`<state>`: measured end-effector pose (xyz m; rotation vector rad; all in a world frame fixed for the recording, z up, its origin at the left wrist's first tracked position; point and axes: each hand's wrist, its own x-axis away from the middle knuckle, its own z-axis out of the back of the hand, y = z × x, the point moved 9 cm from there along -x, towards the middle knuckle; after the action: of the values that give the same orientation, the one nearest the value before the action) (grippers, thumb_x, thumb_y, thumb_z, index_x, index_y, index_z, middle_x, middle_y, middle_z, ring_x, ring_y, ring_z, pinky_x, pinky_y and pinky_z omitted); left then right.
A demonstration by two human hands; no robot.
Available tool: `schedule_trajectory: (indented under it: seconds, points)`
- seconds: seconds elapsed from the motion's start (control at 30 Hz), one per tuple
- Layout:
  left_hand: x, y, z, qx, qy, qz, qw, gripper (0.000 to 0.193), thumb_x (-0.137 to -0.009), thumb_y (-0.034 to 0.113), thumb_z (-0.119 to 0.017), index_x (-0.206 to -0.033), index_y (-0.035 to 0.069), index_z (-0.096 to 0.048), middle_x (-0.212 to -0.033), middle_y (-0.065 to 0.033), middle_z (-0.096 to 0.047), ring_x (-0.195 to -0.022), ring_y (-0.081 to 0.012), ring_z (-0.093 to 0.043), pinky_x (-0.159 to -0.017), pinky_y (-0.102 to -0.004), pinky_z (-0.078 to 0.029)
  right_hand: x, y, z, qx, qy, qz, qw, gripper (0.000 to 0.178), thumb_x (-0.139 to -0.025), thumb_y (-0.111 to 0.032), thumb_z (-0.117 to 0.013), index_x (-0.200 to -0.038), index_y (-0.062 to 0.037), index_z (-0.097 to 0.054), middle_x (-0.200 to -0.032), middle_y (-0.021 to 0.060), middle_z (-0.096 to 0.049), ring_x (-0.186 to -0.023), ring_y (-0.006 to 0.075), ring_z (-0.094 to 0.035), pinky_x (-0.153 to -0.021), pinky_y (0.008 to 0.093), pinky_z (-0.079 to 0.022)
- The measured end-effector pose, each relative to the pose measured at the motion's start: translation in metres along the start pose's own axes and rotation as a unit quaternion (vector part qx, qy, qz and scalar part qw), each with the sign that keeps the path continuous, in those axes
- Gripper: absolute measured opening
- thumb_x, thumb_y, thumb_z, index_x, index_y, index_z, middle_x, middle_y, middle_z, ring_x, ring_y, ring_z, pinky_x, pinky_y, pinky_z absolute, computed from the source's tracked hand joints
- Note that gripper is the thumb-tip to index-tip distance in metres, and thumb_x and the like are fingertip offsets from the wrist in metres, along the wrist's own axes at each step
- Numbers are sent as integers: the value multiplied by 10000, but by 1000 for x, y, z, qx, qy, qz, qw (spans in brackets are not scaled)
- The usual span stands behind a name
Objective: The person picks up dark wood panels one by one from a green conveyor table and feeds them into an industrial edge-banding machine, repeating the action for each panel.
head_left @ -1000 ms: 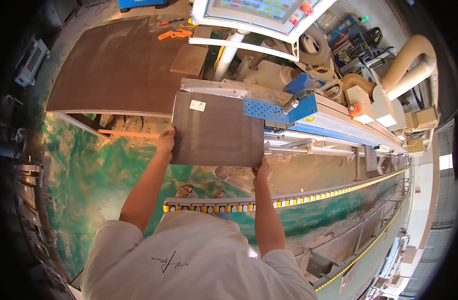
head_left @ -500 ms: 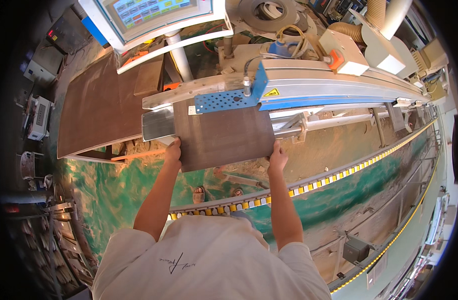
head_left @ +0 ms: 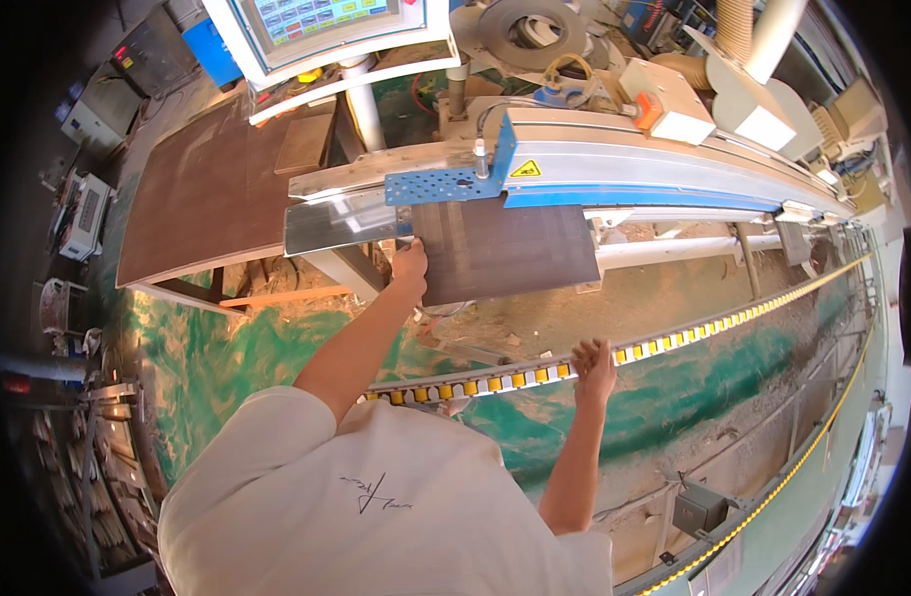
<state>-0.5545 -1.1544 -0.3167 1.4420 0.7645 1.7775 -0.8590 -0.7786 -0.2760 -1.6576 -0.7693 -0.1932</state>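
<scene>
A flat dark brown board [head_left: 510, 248] lies with its far edge under the blue beam of a long machine [head_left: 664, 169]. At its left edge, my left hand [head_left: 410, 266] grips the board, with some fingers hidden. To the left of that hand is a shiny metal support plate [head_left: 336, 221]. Above the board's far left corner sits a blue perforated plate [head_left: 441, 187]. My right hand [head_left: 595, 370] is away from the board, beside the roller rail [head_left: 535, 377], with loosely bent fingers apart and nothing visible in them.
A control screen [head_left: 321, 20] stands at the back left, over a large brown panel [head_left: 192, 189]. The roller rail with yellow and white rollers curves across in front of me. Hoses and a white machine housing [head_left: 664, 94] are at the far right.
The board has moved right, with its far edge further under the blue beam. My left hand has followed it. My right hand has let go and drawn back toward the rail.
</scene>
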Motion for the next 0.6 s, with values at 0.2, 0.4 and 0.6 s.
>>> schedule_trajectory:
  seconds: [0.2, 0.4, 0.6]
  points:
    - [-13, -6, -69, -8, -25, -20, 999, 542, -969, 442, -551, -1167, -55, -639, -1109, -206, -667, -977, -341, -628, -811, -475, -477, 149, 57, 184, -15, 187, 29, 982, 361, -990, -344, -549, -1131, -13, -582, -929, 120, -678, -743, 220, -676, -622, 315, -567]
    - [41, -21, -121, 129, -279, 8, 951, 356, -982, 391, -555, -1067, 48, -598, -881, -96, -624, -803, -210, -602, -703, -370, -490, 363, 216, 366, -25, 398, -45, 916, 381, -986, -311, -550, -1144, 36, -561, -906, 156, -673, -660, 241, -670, -526, 333, -563]
    - [285, -129, -59, 162, -559, 261, 770, 417, -979, 503, -541, -947, 91, -599, -732, -19, -611, -639, -210, -616, -639, -361, -555, 565, 341, 390, -73, 517, -130, 843, 353, -969, -300, -588, -1066, 39, -592, -836, 156, -674, -621, 232, -665, -500, 324, -558]
